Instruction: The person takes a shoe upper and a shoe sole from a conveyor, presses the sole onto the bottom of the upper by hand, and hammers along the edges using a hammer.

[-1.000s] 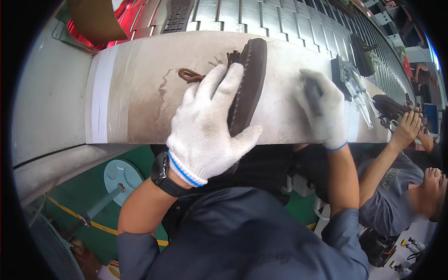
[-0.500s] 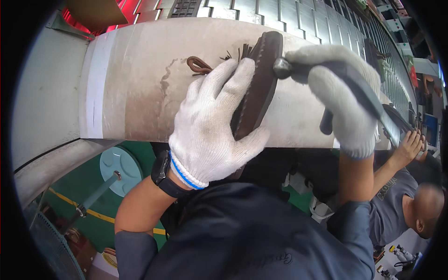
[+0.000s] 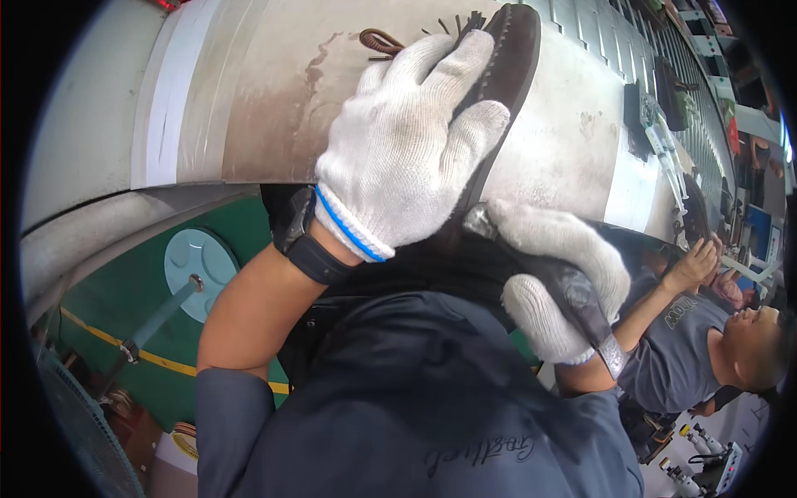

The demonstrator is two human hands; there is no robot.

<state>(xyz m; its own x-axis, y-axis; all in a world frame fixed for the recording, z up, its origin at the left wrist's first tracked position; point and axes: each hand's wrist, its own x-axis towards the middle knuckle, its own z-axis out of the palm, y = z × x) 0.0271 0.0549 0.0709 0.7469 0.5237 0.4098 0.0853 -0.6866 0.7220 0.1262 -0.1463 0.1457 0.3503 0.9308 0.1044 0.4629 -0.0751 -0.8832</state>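
Note:
A dark brown moccasin [image 3: 519, 70] with pale stitching along its seam lies on its side on the workbench, its near end reaching past the front edge. My left hand [image 3: 407, 141], in a white knit glove, grips it with the fingers over the upper and the thumb across it. A looped brown lace [image 3: 379, 40] and dark fringe stick out beyond those fingers. My gloved right hand [image 3: 569, 257] is closed round a dark hammer [image 3: 577, 290]. The hammer's rounded metal face is close beside the shoe's near end; whether they touch I cannot tell.
The pale workbench [image 3: 257, 100] bears white tape strips and a brown stain. Farther right are white tube-shaped tools [image 3: 664, 149] and a metal slatted conveyor [image 3: 598, 41]. A co-worker [image 3: 689, 349] handles something there. A round light-blue stool [image 3: 199, 274] stands below at left.
My right hand has brought the hammer from the shoe's far part down toward its near end. My left hand and the shoe sit higher and slightly farther right in view; the bench has shifted up too.

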